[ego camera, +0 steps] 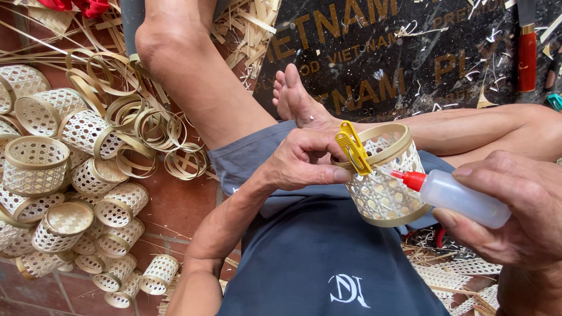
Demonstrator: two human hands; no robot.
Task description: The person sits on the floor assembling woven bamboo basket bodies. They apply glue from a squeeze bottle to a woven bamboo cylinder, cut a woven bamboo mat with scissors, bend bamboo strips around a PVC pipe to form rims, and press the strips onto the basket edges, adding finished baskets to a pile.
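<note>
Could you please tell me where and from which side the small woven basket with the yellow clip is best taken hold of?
Grip the woven basket at its top rim band, from its left side, as the left hand does now. The band looks firmer than the open weave; the yellow clip sits there, and the glue bottle in the right hand occupies the right side.

Black sheet with gold lettering [410, 52] on floor beyond the legs, shavings-strewn.

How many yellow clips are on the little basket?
1. The yellow clip pinches the rim of the woven basket, beside the left hand. More clips may be hidden on the basket's far side.
</note>
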